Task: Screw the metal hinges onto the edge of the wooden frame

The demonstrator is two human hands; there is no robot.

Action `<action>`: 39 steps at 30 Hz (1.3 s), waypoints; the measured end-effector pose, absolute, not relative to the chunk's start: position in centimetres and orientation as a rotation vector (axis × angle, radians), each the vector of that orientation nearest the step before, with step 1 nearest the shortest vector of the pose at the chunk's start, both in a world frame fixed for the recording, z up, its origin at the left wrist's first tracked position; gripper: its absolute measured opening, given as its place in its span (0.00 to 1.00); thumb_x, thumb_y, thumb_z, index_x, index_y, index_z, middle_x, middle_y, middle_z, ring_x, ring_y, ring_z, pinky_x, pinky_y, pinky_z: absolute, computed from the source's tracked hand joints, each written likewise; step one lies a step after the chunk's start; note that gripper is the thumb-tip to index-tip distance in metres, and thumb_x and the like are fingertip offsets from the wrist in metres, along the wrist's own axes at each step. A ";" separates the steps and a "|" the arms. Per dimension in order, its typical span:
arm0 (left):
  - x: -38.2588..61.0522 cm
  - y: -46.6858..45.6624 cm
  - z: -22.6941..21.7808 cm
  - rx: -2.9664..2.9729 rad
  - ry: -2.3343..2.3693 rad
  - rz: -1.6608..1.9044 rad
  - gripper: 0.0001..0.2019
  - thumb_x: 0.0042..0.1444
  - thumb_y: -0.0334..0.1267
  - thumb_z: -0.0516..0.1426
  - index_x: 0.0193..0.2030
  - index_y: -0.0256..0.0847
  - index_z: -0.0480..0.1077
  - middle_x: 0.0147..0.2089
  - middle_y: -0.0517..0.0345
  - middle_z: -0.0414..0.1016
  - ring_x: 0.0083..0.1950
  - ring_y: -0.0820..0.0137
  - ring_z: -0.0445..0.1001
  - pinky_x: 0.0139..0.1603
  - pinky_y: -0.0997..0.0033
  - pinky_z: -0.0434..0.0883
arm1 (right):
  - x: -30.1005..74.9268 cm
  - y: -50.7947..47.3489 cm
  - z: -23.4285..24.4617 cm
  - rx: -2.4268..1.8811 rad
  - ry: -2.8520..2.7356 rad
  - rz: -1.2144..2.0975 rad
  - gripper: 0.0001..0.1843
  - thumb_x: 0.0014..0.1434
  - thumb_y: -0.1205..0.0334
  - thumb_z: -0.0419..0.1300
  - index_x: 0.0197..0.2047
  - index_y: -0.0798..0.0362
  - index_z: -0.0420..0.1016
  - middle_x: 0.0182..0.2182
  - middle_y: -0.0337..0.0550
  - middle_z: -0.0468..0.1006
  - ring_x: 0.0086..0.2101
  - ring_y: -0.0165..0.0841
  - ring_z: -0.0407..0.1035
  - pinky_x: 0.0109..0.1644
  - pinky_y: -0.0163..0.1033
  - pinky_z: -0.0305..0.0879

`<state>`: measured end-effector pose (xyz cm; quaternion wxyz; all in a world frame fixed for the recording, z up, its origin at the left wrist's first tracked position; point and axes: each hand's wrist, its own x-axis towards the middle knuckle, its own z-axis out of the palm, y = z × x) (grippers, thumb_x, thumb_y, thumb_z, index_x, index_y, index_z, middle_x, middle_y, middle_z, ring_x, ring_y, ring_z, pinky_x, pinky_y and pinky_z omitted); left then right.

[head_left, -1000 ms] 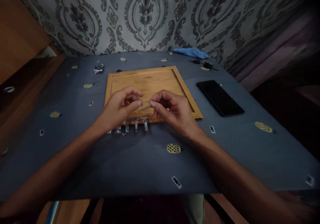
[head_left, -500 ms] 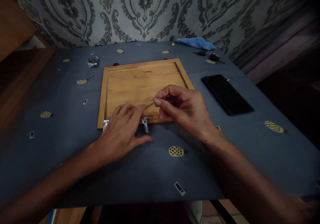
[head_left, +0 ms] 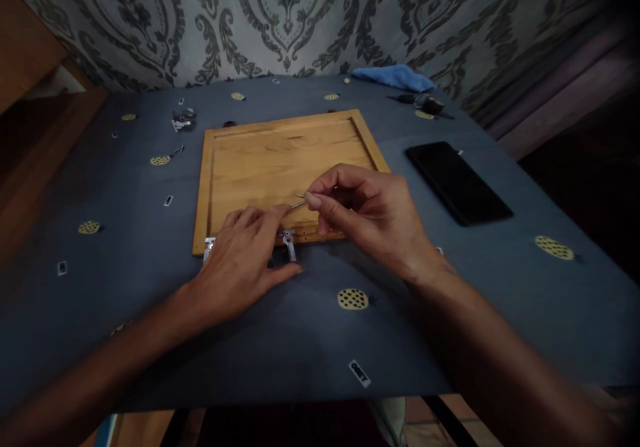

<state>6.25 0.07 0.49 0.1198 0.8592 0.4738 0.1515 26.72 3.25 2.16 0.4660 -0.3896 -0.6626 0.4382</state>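
A wooden panel (head_left: 280,160) with a raised frame, like a small cabinet door, lies on the table. My left hand (head_left: 245,254) rests with fingers outstretched over its near edge, thumb apart. Beside that thumb a metal hinge (head_left: 289,244) sits at the panel's edge; a second metal piece (head_left: 209,247) shows partly behind the hand. Thumb and fingers of my right hand (head_left: 360,210) pinch a thin metal rod (head_left: 299,204) above the panel. Its other end reaches my left fingertips, where I cannot tell whether they touch. A small pointed bit also sticks out of the pinch.
A black phone (head_left: 457,184) lies right of the panel. Behind it are a dark tool (head_left: 427,104) and a blue cloth (head_left: 393,78). Loose metal hinges (head_left: 184,120) lie at the back left. A patterned curtain (head_left: 290,20) hangs behind the table; wooden furniture (head_left: 45,140) stands at left.
The view has shifted slightly. Both hands keep nearly the same pose, the right still pinching the thin metal rod and the left still on the panel's edge.
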 end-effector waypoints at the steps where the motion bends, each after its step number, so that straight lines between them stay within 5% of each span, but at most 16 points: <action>1: 6.3 0.1 0.6 2.506 1.390 0.431 0.37 0.56 0.46 0.73 0.67 0.38 0.63 0.51 0.47 0.81 0.54 0.50 0.77 0.57 0.47 0.72 | 26.8 3.3 2.2 -0.955 -1.641 1.079 0.21 0.61 0.43 0.71 0.33 0.53 0.75 0.24 0.33 0.73 0.21 0.25 0.69 0.24 0.34 0.61; 13: 6.2 0.0 0.9 2.490 1.422 0.422 0.36 0.56 0.44 0.72 0.67 0.38 0.64 0.52 0.47 0.80 0.54 0.51 0.75 0.56 0.52 0.71 | 27.6 3.8 1.5 -1.106 -1.946 1.218 0.07 0.64 0.60 0.63 0.34 0.52 0.75 0.22 0.36 0.75 0.24 0.31 0.69 0.30 0.38 0.60; 39: 5.9 -0.2 0.5 2.549 1.307 0.546 0.25 0.59 0.38 0.70 0.58 0.40 0.65 0.45 0.54 0.82 0.50 0.55 0.74 0.53 0.56 0.68 | 27.3 4.0 0.5 -1.254 -2.038 1.454 0.06 0.63 0.62 0.63 0.36 0.54 0.78 0.27 0.38 0.76 0.27 0.29 0.66 0.32 0.35 0.59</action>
